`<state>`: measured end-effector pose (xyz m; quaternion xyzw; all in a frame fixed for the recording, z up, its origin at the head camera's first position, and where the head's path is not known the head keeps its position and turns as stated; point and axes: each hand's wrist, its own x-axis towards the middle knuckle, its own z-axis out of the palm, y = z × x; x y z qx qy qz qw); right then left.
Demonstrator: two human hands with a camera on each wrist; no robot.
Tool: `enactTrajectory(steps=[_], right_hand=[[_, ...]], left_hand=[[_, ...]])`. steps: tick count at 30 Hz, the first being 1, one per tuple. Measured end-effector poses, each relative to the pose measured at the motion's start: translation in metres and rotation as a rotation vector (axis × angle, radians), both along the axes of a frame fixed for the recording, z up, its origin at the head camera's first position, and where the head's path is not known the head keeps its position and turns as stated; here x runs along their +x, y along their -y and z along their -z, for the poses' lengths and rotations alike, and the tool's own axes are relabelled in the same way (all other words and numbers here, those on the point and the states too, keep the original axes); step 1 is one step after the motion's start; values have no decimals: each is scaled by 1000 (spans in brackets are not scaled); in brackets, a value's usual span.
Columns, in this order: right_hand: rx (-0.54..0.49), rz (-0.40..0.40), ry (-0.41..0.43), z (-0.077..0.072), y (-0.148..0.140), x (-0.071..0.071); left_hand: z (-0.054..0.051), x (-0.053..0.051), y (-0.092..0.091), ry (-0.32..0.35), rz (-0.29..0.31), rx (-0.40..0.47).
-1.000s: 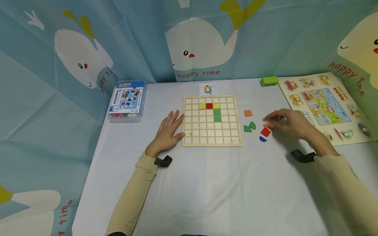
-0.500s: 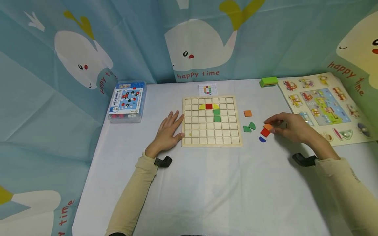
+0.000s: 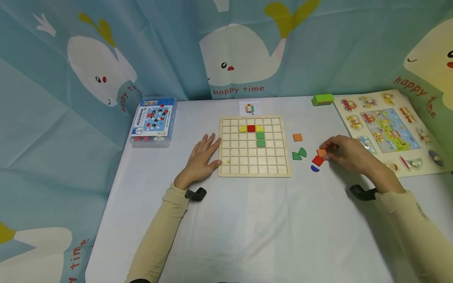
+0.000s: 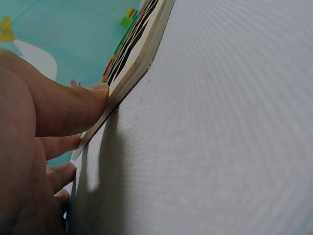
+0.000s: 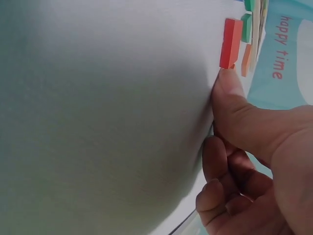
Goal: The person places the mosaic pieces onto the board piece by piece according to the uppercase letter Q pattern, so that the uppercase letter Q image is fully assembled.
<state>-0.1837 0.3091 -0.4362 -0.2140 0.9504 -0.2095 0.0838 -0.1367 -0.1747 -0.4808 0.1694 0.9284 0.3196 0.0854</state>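
Observation:
My left hand (image 3: 201, 160) lies with fingers spread on the white cloth, its thumb and fingertips touching the left edge of a wooden grid board (image 3: 253, 160). On the board sit a red square tile (image 3: 251, 128), two yellow pieces and two green squares (image 3: 260, 143). To the right of it, my right hand (image 3: 348, 154) pinches an orange square tile (image 3: 321, 153) between thumb and index finger. A red square (image 3: 317, 160) touches that tile's lower side, and a blue half-round piece (image 3: 315, 168) lies just below. In the right wrist view the thumb (image 5: 227, 88) hides most of the orange tile.
Another orange square (image 3: 297, 137) and two green quarter-rounds (image 3: 296, 156) lie beside the board. A pattern card (image 3: 249, 108) is behind it. A picture puzzle board (image 3: 389, 129) and green block (image 3: 323, 99) stand at right, a clear plastic box (image 3: 153, 122) at left.
My right hand has shifted slightly toward me, uncovering more of the orange tile, which has turned a little against the red square. The left hand has stayed in place.

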Motion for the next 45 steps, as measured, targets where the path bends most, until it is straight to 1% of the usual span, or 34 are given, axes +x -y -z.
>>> enactTrajectory(steps=[5,7,10,13,18,22,26,30,36,42,45], right_hand=[[47,-9,-19,0,1,2],[50,3,-16,-1,2,3],[31,21,-5,-4,1,3],[8,35,-13,-6,-1,2],[-36,33,-73,-5,-1,-1],[-74,40,-129,-1,2,-1],[-125,55,-150,-1,7,-2],[-176,76,-144,-3,15,-5],[-226,100,-102,-5,32,-10],[-264,95,-59,-6,56,-17],[-290,75,-45,-5,69,-20]], left_hand=[[0,0,0,4,-2,-6],[0,0,-1,6,-2,-6],[0,0,0,12,-6,-3],[-1,0,0,12,-10,2],[1,0,1,-4,-13,3],[2,0,0,2,-15,1],[2,-1,0,10,-15,-8],[3,-1,0,11,-13,-8],[2,-2,-1,10,-13,-11],[1,-1,0,13,-17,-11],[0,-1,-1,18,-16,-10]])
